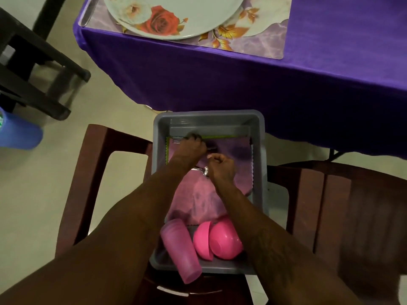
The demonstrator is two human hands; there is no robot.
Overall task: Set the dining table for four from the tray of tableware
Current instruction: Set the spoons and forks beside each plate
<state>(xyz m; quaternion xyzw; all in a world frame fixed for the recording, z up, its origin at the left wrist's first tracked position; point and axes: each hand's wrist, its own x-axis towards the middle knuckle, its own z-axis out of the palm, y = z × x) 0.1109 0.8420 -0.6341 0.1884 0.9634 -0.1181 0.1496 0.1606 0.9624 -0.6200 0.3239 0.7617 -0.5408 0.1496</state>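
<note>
A grey tray sits on a maroon plastic chair below the table edge. Both my hands reach into its far half, over pink and purple napkins. My left hand is curled round a metal fork, whose tines stick out to the left. My right hand is curled round a silver spoon, partly hidden under the fist. At the tray's near end lie a pink tumbler on its side and two pink bowls.
The table wears a purple cloth. On it lies a floral placemat with a rose-patterned plate. A black chair stands at left, with a blue object beside it. Another maroon chair is at right.
</note>
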